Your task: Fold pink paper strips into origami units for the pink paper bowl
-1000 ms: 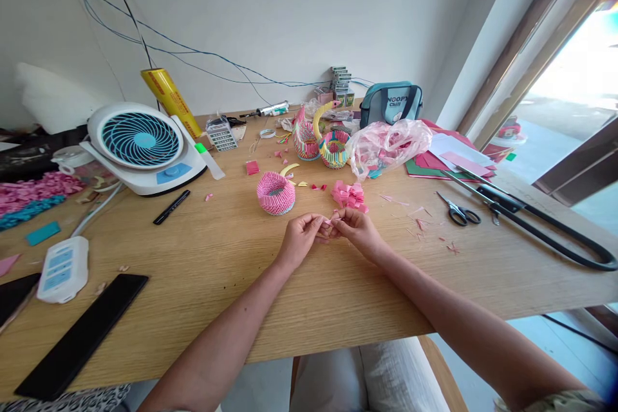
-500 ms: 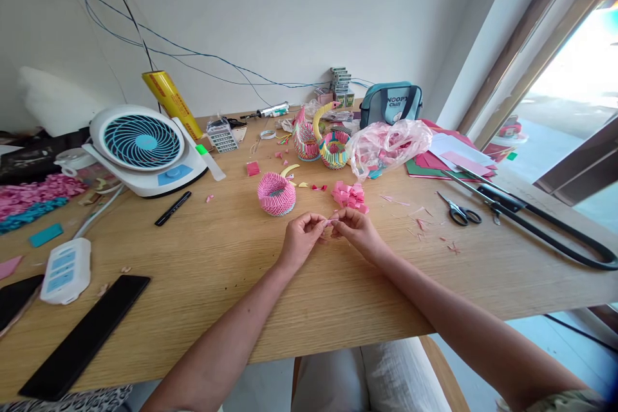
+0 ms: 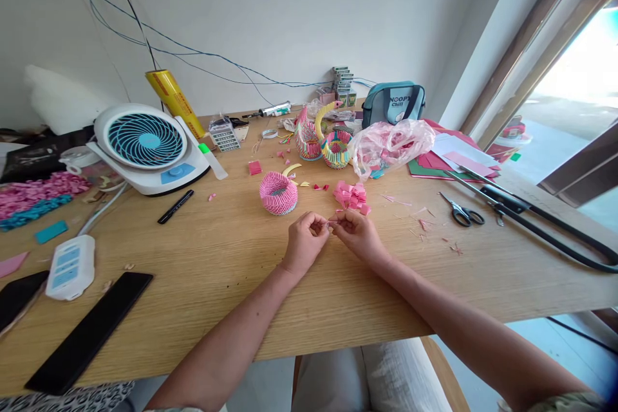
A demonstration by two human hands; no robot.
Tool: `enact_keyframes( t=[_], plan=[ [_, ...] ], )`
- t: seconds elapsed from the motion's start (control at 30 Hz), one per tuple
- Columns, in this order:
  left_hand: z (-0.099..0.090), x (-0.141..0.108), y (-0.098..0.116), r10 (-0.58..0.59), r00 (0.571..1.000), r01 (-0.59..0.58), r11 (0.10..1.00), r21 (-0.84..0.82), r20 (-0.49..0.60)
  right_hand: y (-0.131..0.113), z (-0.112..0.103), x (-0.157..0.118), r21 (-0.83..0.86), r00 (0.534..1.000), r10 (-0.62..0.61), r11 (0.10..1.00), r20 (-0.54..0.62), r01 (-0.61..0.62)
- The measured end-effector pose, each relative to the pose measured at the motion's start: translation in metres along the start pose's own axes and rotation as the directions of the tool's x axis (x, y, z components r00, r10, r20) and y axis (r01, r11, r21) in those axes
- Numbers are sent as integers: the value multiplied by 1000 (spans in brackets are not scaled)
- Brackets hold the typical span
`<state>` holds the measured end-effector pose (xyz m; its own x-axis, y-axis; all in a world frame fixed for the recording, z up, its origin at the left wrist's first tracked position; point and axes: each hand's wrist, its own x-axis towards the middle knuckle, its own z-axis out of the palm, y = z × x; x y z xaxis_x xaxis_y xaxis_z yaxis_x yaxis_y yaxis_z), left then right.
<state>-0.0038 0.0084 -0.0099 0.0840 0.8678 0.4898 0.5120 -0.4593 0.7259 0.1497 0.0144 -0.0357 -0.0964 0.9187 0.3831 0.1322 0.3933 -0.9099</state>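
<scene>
My left hand (image 3: pixel 306 239) and my right hand (image 3: pixel 358 233) meet fingertip to fingertip over the table. Between them they pinch a small pink paper strip (image 3: pixel 330 224), mostly hidden by the fingers. Just beyond lies a pile of pink paper pieces (image 3: pixel 351 196). A pink basket of folded paper (image 3: pixel 279 193) stands beyond my left hand, with a yellow curved paper piece (image 3: pixel 292 169) behind it. Farther back are a pink paper swan (image 3: pixel 307 140) and a multicoloured one with a yellow neck (image 3: pixel 337 149).
A white fan (image 3: pixel 149 145), a black marker (image 3: pixel 176 207) and a long black slab (image 3: pixel 91 331) lie to the left. Rightward are scissors (image 3: pixel 462 211), paper scraps (image 3: pixel 423 224), a long-handled cutter (image 3: pixel 535 215) and coloured paper sheets (image 3: pixel 463 151). A plastic bag (image 3: pixel 390 147) sits before a teal bag (image 3: pixel 393 104).
The whole view has shifted slightly to the right in the picture. My hands stay together, with the left fingers curled a little differently around the strip.
</scene>
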Motion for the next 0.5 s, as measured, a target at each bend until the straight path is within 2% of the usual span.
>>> enact_keyframes(
  t=[0.1, 0.2, 0.37, 0.5],
  plan=[
    [-1, 0, -1, 24, 999, -23, 999, 37, -27, -4, 1, -2, -3, 999, -18, 1000, 35, 19],
    [-2, 0, -1, -12, 999, 12, 1000, 1, -30, -6, 1, -2, 27, 999, 0, 1000, 41, -1],
    [-3, -2, 5, -144, 984, 164, 960, -226, 104, -5, -2, 2, 161, 993, 110, 980, 46, -116],
    [-4, -2, 11, -147, 974, 201, 911, -359, 172, -2, -4, 4, 229, 990, 133, 963, 46, -140]
  ],
)
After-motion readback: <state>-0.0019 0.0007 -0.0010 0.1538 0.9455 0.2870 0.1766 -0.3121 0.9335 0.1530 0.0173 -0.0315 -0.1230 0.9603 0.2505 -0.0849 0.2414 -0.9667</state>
